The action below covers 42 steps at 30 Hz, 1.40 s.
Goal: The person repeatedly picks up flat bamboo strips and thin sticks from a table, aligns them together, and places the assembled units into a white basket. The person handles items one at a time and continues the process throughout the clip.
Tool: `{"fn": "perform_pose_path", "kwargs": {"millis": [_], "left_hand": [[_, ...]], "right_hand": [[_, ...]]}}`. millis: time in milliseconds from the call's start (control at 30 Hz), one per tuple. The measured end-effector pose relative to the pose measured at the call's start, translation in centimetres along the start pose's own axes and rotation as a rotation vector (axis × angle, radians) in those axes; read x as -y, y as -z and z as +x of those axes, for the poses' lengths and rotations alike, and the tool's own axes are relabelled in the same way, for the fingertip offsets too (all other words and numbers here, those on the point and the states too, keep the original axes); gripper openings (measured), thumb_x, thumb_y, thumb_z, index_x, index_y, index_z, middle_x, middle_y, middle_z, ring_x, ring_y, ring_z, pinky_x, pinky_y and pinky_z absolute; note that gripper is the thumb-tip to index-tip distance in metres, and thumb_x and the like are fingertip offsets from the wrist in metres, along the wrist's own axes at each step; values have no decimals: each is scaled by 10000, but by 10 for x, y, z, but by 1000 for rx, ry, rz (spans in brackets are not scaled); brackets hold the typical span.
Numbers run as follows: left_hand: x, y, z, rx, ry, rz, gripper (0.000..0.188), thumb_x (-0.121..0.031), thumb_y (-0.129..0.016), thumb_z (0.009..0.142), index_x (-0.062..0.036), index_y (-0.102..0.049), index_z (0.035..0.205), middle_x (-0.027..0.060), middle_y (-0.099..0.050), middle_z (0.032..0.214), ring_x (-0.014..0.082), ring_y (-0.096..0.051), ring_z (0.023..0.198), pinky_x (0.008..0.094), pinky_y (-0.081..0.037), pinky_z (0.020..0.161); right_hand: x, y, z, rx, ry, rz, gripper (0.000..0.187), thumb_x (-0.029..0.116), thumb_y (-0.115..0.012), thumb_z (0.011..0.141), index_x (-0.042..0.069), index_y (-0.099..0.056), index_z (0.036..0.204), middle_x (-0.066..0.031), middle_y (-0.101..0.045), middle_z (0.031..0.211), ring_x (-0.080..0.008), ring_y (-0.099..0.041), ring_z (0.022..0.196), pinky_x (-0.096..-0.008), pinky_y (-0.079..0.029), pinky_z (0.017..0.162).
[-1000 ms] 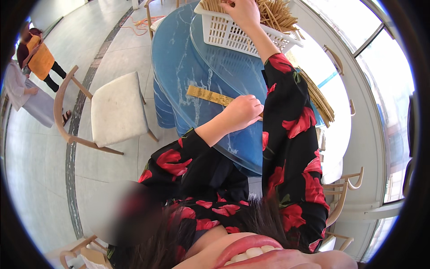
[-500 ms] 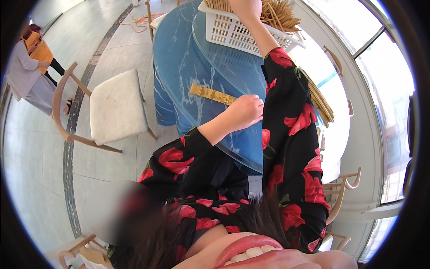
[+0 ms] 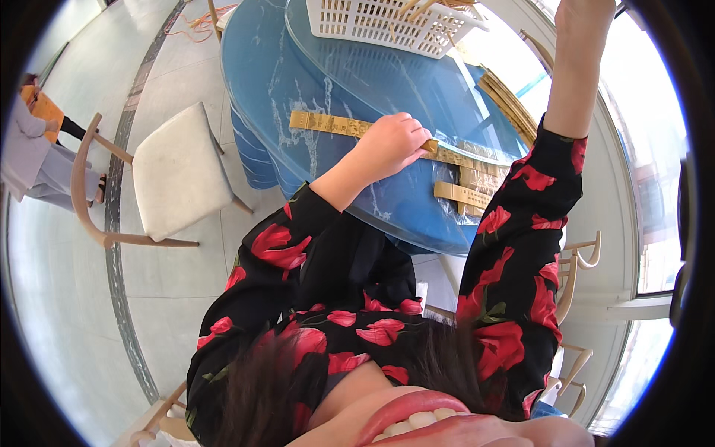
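My left hand (image 3: 391, 146) is closed over the blue table, its fingers curled round a gold paper packet (image 3: 430, 146) whose end sticks out on the right. A long gold printed strip (image 3: 324, 123) stretches left from under the hand; whether it is one piece with the packet is hidden. My right hand (image 3: 585, 13) is raised at the top right edge, its fingers cut off by the picture. Nearest my left hand on the right are gold packets (image 3: 462, 195) on clear plastic wrap.
A white slotted basket (image 3: 387, 33) with thin wooden sticks stands on the far part of the glass-topped blue table (image 3: 257, 56). Long brown strips (image 3: 510, 104) lie at its right. A pale chair (image 3: 182, 175) stands at the left, near a person (image 3: 45, 141).
My right hand has moved from above the basket outward to the right. The packets on plastic have come into sight. A gold end now shows beyond my left fist.
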State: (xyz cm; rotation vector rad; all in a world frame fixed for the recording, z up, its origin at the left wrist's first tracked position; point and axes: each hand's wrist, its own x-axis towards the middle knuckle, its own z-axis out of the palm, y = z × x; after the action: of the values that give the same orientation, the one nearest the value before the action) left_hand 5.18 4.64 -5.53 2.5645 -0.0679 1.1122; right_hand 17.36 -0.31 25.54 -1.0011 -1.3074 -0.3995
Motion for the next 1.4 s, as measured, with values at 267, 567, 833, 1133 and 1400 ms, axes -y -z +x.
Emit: {"fn": "perform_pose_path", "kwargs": {"millis": [267,567,833,1133,1400], "left_hand": [[1,3,4,-28,-17,32,217,-187,-780,826,-82,-695,996,52,-674,898,262,-633,899,383,-544,781],[8,5,0,-27,5,47,253,-131,-786,802,-59,-702,1031,71,-693,945,277,-639,933,386,-545,829],[2,8,2,-71,81,-22,258,-123,-790,803,-66,-710,1041,65,-700,949,282,-641,933,387,-544,832],[3,7,5,-121,63,-72,262,-146,-792,814,-73,-715,1054,69,-700,949,283,-641,937,389,-544,837],[3,10,4,-38,34,-97,289,-102,-766,834,-84,-716,1118,72,-695,1004,277,-632,989,383,-533,877]], "right_hand": [[-110,73,-70,136,-416,-133,272,222,-675,987,-17,-755,1088,-59,-748,871,-108,-712,776,-221,-576,702],[-187,44,-129,231,-418,395,177,223,-502,1087,51,-542,1101,-29,-598,924,-133,-580,767,-271,-494,742],[-56,88,-156,811,203,-700,334,393,-613,1004,137,-639,1217,-59,-666,1025,-296,-655,912,-402,-514,815],[-51,108,-228,918,192,-1006,219,352,-609,997,192,-725,1093,-9,-649,821,-218,-679,784,-370,-517,668],[-53,97,-235,958,199,-993,242,337,-631,981,169,-708,1137,-13,-654,823,-216,-685,781,-357,-523,655]]}}
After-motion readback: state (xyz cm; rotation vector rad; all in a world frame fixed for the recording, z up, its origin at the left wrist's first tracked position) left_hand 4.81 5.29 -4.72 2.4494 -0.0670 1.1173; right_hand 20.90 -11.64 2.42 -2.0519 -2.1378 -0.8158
